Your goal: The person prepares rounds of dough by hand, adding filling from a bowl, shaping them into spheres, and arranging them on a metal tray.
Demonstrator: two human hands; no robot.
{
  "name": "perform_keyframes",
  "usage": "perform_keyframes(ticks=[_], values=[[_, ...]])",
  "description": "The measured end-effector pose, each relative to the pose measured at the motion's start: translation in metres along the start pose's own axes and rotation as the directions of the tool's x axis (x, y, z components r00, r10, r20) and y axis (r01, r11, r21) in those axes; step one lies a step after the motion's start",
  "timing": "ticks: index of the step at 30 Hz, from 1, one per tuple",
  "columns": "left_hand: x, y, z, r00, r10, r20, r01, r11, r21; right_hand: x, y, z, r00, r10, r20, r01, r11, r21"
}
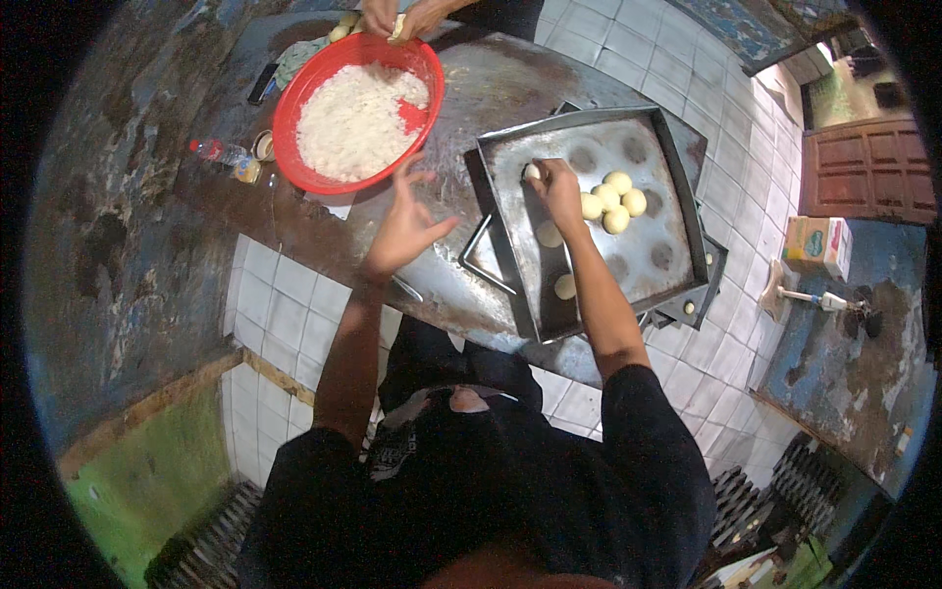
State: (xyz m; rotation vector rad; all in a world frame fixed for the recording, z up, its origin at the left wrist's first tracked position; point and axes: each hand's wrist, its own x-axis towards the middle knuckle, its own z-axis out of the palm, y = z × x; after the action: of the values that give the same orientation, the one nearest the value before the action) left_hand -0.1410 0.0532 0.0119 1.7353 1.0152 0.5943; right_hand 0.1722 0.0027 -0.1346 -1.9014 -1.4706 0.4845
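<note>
My right hand (557, 191) is over the left part of a square metal tray (648, 285), pinching a small pale dough piece (533, 172). Beside it, several round pale-yellow dough balls (616, 219) form a cluster. Pale discs (564, 287) and dark round patches (636, 149) show on the tray's bottom. My left hand (407, 221) hangs open, fingers apart and slightly curled, just below the rim of a red plastic bowl (287, 147) holding white crumbly or floury material (343, 118). I see nothing in that hand.
A co-worker's hands (402, 20) hold pale dough above the bowl. A bottle (216, 152), small jars and a phone (262, 84) lie left on the metal table (471, 79). More trays sit under mine. At right are a side table (834, 373), a carton (817, 245) and a white-handled tool (814, 297).
</note>
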Motion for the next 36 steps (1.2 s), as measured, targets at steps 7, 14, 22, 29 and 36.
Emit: perform_keyframes(ticks=[7, 14, 22, 29, 36], values=[[-0.125, -0.091, -0.064, 0.901, -0.302, -0.311, 0.250, 0.948, -0.198, -0.005, -0.008, 0.054, 0.952, -0.218, 0.215, 0.300, 0.809, -0.505], [-0.145, -0.107, -0.031, 0.918, -0.303, -0.255, 0.269, 0.950, -0.160, 0.030, 0.035, 0.026, 0.916, 0.049, 0.398, -0.226, 0.883, 0.412], [-0.111, -0.116, -0.004, 0.963, 0.203, -0.180, -0.169, 0.968, 0.183, -0.036, 0.027, -0.072, 0.920, 0.086, 0.382, 0.176, 0.781, -0.599], [-0.054, -0.031, 0.041, 0.993, -0.110, 0.040, 0.117, 0.931, -0.345, -0.027, 0.035, -0.074, 0.904, 0.224, 0.365, -0.081, 0.926, -0.370], [0.015, 0.018, 0.106, 0.998, 0.057, 0.018, -0.042, 0.875, -0.482, -0.052, -0.133, -0.120, 0.912, 0.139, 0.385, -0.316, 0.838, 0.445]])
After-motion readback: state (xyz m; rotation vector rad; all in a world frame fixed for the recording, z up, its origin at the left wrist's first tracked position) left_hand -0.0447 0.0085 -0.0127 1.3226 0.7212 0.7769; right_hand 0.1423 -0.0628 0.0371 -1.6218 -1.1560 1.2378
